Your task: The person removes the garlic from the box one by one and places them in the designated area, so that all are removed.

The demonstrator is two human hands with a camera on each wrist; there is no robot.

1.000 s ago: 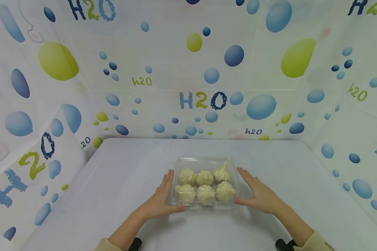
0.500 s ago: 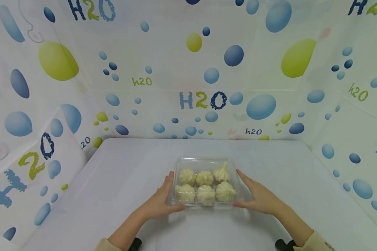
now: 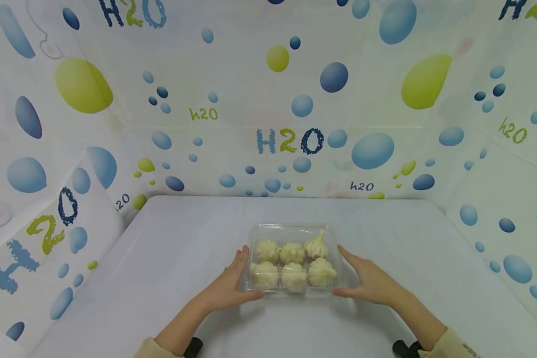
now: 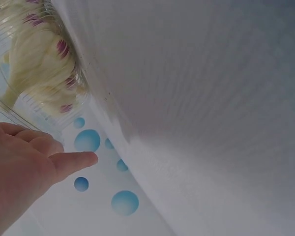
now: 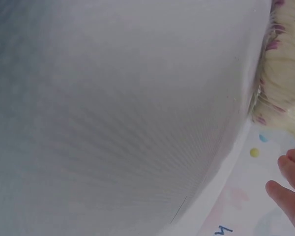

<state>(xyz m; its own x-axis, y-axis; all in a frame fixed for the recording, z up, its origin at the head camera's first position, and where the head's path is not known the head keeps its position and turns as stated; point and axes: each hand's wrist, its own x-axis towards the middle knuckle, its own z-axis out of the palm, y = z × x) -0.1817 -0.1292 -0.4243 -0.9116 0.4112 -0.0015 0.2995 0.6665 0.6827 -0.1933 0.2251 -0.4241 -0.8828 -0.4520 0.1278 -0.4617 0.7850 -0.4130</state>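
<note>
A clear plastic clamshell container (image 3: 295, 228) stands on the white table, its lid down over several garlic bulbs (image 3: 293, 276) in two rows. One bulb (image 3: 315, 245) at the back right has its stem pointing up. My left hand (image 3: 225, 288) is at the container's left side, fingers extended along it and thumb by the front corner. On the opposite side, my right hand (image 3: 371, 279) mirrors this pose. Both hands look to be touching the container or very near it. The left wrist view shows garlic (image 4: 42, 61) through the plastic, above straight fingers.
A white cloth covers the table (image 3: 183, 223). Behind it and at both sides hangs a white sheet (image 3: 232, 64) printed with blue and green drops and H2O lettering. Black straps (image 3: 193, 347) show at the wrists by the beige sleeves.
The fingertips of both hands have drawn slightly back and inward along the container's sides. The container and garlic stay in place; the head view has shifted a little.
</note>
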